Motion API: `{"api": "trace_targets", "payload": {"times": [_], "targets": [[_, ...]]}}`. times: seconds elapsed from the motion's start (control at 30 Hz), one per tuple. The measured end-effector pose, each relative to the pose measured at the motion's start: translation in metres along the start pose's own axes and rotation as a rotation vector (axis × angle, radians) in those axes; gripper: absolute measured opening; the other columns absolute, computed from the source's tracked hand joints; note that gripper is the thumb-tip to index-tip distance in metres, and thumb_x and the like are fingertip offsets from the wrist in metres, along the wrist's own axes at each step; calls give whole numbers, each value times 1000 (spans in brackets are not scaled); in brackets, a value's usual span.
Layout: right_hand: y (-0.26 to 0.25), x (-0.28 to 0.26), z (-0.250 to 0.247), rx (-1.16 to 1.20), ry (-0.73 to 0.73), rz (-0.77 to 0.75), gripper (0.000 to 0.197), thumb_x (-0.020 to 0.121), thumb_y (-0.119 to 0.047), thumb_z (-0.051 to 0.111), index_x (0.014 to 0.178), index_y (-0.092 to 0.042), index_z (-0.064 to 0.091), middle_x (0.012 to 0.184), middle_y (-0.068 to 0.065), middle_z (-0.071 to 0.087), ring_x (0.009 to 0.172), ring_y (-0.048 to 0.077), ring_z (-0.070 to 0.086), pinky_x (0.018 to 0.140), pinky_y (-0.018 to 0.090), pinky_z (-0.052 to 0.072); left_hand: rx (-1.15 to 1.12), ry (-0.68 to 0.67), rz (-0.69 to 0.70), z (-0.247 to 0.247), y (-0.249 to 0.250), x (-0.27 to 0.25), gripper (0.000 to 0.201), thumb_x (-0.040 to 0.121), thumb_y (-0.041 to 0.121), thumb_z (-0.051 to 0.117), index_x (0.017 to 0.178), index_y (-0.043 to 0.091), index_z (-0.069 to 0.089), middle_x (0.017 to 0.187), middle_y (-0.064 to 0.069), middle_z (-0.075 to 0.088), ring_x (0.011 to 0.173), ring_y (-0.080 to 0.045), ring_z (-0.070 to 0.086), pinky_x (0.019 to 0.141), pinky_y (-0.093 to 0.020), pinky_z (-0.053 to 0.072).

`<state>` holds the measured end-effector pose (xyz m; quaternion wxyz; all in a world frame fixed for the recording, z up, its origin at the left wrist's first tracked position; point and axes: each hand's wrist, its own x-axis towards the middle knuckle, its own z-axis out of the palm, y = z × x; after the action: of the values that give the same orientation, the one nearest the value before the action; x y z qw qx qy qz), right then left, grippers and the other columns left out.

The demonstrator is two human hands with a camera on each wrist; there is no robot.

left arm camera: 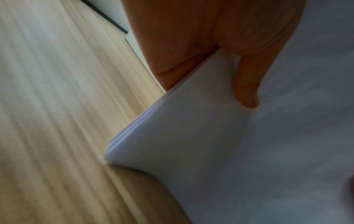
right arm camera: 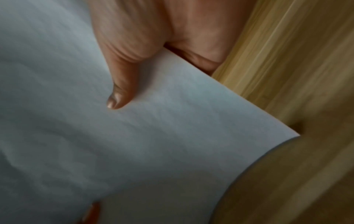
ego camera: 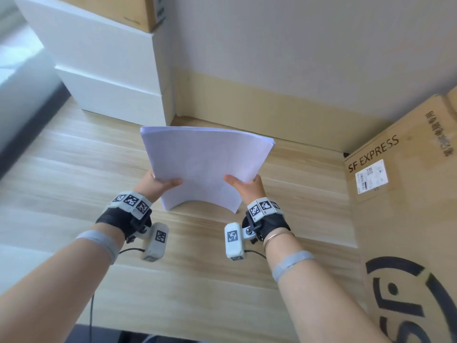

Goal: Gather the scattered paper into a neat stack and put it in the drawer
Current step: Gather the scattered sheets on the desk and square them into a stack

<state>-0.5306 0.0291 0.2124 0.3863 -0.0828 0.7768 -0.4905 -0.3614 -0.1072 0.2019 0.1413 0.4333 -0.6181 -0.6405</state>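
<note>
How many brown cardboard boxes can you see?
2. One cardboard box marked SF EXPRESS stands on the table's right side; another box sits atop the white drawer unit, far left. Others may be out of view.

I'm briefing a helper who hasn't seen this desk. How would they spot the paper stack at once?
On the wooden desk, between the white cabinet and the SF EXPRESS carton, look mid-desk. The paper stack stands bowed there, the left hand and right hand gripping its sides. It is the only plain white sheaf.
</note>
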Motion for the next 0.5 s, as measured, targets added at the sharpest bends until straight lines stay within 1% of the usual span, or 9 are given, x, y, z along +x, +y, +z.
{"api": "trace_targets", "payload": {"times": [0.07, 0.1, 0.13, 0.2, 0.23, 0.3, 0.33, 0.4, 0.5], "targets": [[5, 3, 2, -15, -5, 25, 57, 71, -27, 80, 114, -5, 50, 100, 3, 59, 98, 22, 60, 81, 27, 44, 16, 42, -28, 4, -6, 0, 41, 56, 27, 72, 94, 22, 59, 99, -6, 63, 106, -25, 57, 90, -36, 44], [4, 3, 2, -21, -4, 26, 50, 73, -27, 79, 108, -6, 50, 101, 6, 59, 98, 23, 60, 81, 28, 44, 13, 62, -38, 7, -6, 0, 35, 60, 23, 72, 93, 21, 59, 96, -3, 62, 105, -24, 56, 88, -34, 43], [2, 2, 2, -29, 7, 18, 40, 75, -26, 77, 97, -9, 49, 104, 10, 61, 96, 25, 60, 81, 29, 45, 15, 80, -51, 8, -6, 0, 32, 67, 19, 74, 95, 18, 60, 96, -3, 62, 104, -23, 55, 86, -33, 42], [-3, -1, 3, -34, 33, -12, 29, 79, -22, 74, 72, -14, 47, 107, 20, 66, 97, 35, 62, 82, 35, 49, 57, 110, -79, 10, -7, 3, 34, 80, 11, 69, 112, 7, 60, 104, -5, 58, 100, -20, 54, 85, -29, 40], [-4, -1, 3, -35, 34, -36, 31, 80, -19, 73, 64, -18, 47, 101, 21, 67, 96, 37, 63, 79, 35, 49, 91, 120, -96, 10, -7, 4, 37, 83, 10, 66, 118, 3, 58, 105, -5, 56, 98, -19, 53, 84, -28, 39], [1, 2, 8, -57, 13, -76, 31, 81, -15, 72, 59, -20, 50, 86, 12, 64, 84, 28, 63, 71, 26, 44, 135, 108, -136, 6, -10, 4, 38, 84, 12, 65, 120, 1, 59, 104, -7, 57, 95, -20, 54, 82, -28, 40], [5, 3, 11, -85, -6, -87, 28, 81, -15, 72, 60, -19, 53, 84, 9, 63, 81, 21, 60, 70, 23, 41, 152, 100, -157, 3, -12, 1, 38, 83, 13, 66, 119, 2, 60, 104, -8, 59, 94, -21, 55, 82, -29, 41], [13, 5, 20, -123, -36, -81, 13, 80, -15, 73, 73, -9, 64, 85, 8, 63, 81, 18, 59, 72, 22, 41, 178, 91, -181, -5, -17, -6, 37, 82, 13, 67, 117, 2, 61, 106, -14, 63, 93, -25, 61, 83, -32, 45], [27, 0, 34, -136, -55, -78, 28, 82, -15, 71, 102, 5, 67, 99, 16, 68, 89, 20, 62, 78, 23, 42, 187, 83, -196, -19, -30, -21, 36, 82, 9, 66, 117, -1, 60, 106, -13, 63, 73, -17, 66, 75, -26, 50]]}}
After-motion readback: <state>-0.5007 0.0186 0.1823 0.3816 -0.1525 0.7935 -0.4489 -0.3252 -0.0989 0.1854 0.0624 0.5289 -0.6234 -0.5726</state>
